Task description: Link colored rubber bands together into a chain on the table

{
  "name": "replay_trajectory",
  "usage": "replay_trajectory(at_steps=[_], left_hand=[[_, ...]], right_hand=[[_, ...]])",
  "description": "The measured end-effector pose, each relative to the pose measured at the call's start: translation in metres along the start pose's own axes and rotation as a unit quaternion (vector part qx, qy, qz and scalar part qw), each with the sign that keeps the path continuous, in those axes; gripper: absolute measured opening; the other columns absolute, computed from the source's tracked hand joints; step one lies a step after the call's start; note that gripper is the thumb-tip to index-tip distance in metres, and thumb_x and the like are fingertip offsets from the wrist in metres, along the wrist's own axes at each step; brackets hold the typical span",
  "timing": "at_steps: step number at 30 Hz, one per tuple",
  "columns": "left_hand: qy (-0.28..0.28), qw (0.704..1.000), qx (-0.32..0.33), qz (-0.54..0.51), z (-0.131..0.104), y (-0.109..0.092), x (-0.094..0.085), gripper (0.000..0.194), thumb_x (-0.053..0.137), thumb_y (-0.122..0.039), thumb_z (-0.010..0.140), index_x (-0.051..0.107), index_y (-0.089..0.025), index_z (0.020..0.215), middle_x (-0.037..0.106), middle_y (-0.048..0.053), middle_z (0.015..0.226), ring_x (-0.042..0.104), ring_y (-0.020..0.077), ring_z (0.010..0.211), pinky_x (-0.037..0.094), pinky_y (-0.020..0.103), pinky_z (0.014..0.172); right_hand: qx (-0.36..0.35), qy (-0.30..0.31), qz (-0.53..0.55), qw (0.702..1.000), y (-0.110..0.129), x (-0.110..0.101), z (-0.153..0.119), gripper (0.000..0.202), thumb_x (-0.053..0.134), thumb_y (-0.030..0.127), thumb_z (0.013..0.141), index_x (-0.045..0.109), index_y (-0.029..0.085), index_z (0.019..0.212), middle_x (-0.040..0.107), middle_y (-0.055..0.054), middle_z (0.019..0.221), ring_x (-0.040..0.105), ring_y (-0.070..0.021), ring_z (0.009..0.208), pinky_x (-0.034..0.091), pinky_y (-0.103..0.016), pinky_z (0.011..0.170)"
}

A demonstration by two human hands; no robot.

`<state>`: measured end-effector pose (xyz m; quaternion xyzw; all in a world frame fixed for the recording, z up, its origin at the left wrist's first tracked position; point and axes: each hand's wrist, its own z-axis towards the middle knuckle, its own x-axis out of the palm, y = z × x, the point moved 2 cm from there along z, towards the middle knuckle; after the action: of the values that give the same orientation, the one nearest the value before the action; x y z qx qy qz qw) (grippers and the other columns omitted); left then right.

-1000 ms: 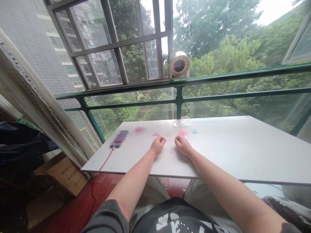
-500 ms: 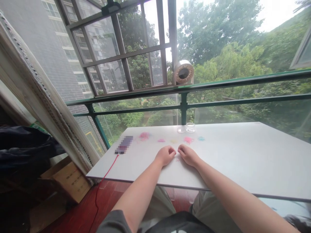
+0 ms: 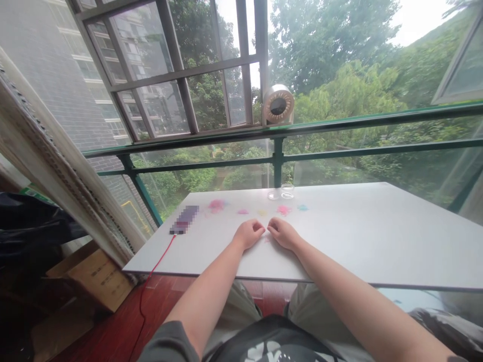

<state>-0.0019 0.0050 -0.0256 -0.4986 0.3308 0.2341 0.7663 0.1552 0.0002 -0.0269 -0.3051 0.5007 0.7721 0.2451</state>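
Both hands rest on the white table [image 3: 350, 241], close together with a small gap between the fingertips. My left hand [image 3: 249, 234] is closed, thumb and fingers pinched; anything between them is too small to make out. Facing it, my right hand [image 3: 282, 233] is closed in a similar pinch, its contents also unclear. Small pink bits [image 3: 267, 240] lie just below the fingertips. Beyond the hands sit a pink pile [image 3: 284, 209], a blue pile [image 3: 303, 207], a yellow pile [image 3: 262, 213], a magenta pile [image 3: 242, 211] and a larger pink-red pile [image 3: 217, 204].
Clear round dishes [image 3: 287, 191] stand at the table's far edge. A blurred-out phone [image 3: 185, 219] with a red cable [image 3: 162, 256] lies at the left. Behind are a green railing [image 3: 226, 163] and a round fan-like device [image 3: 278, 105]. A cardboard box [image 3: 100, 276] is on the floor.
The whole view has shifted slightly, so the table and hands appear a little further left and higher. The hands keep nearly the same pinched pose.
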Motion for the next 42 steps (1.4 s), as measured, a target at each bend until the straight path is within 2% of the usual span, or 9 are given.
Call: replay_trajectory(at_steps=[11, 23, 29, 36, 42], left_hand=[[-0.01, 1.0, 0.014, -0.019, 0.003, 0.007, 0.001, 0.025, 0.053, -0.039, 0.073, 0.062, -0.016, 0.076, 0.065, 0.002, 0.075, 0.056, 0.0129, 0.068, 0.043, 0.024, 0.064], [-0.001, 0.998, 0.03, -0.052, 0.005, 0.008, 0.001, 0.019, 0.053, -0.032, 0.072, 0.062, -0.015, 0.075, 0.062, 0.001, 0.071, 0.054, 0.0116, 0.066, 0.042, 0.023, 0.064], [-0.032, 0.995, 0.021, -0.095, 0.01, 0.014, 0.0, 0.017, 0.052, -0.031, 0.073, 0.058, -0.015, 0.073, 0.059, 0.0, 0.069, 0.051, 0.0106, 0.066, 0.041, 0.023, 0.064], [-0.003, 0.996, 0.03, -0.08, 0.007, 0.013, 0.001, 0.022, 0.053, -0.036, 0.073, 0.061, -0.016, 0.077, 0.062, 0.001, 0.072, 0.054, 0.0119, 0.067, 0.043, 0.024, 0.064], [-0.014, 0.997, 0.026, -0.071, 0.005, 0.008, -0.002, 0.023, 0.052, -0.035, 0.073, 0.063, -0.015, 0.078, 0.064, 0.003, 0.074, 0.056, 0.0137, 0.069, 0.043, 0.025, 0.064]], right_hand=[[-0.008, -0.024, 0.015, 1.0, 0.0, -0.001, 0.001, 0.006, 0.049, 0.022, 0.073, 0.053, 0.018, 0.072, 0.059, -0.001, 0.072, 0.049, -0.0123, 0.065, 0.035, -0.024, 0.062], [-0.027, -0.027, 0.036, 0.999, -0.005, 0.001, 0.003, 0.007, 0.045, 0.019, 0.074, 0.052, 0.018, 0.071, 0.058, -0.001, 0.069, 0.05, -0.0127, 0.065, 0.035, -0.025, 0.063], [-0.025, -0.055, 0.065, 0.996, -0.011, 0.0, 0.006, 0.008, 0.043, 0.02, 0.075, 0.05, 0.018, 0.072, 0.056, -0.001, 0.069, 0.049, -0.0138, 0.067, 0.037, -0.025, 0.065], [-0.014, -0.032, 0.05, 0.998, -0.008, 0.001, 0.004, 0.007, 0.047, 0.021, 0.074, 0.052, 0.018, 0.072, 0.058, 0.0, 0.071, 0.05, -0.0125, 0.065, 0.037, -0.025, 0.064], [-0.006, -0.033, 0.054, 0.998, -0.007, -0.001, 0.003, 0.007, 0.049, 0.021, 0.074, 0.054, 0.018, 0.073, 0.06, -0.001, 0.072, 0.051, -0.0125, 0.066, 0.037, -0.025, 0.064]])
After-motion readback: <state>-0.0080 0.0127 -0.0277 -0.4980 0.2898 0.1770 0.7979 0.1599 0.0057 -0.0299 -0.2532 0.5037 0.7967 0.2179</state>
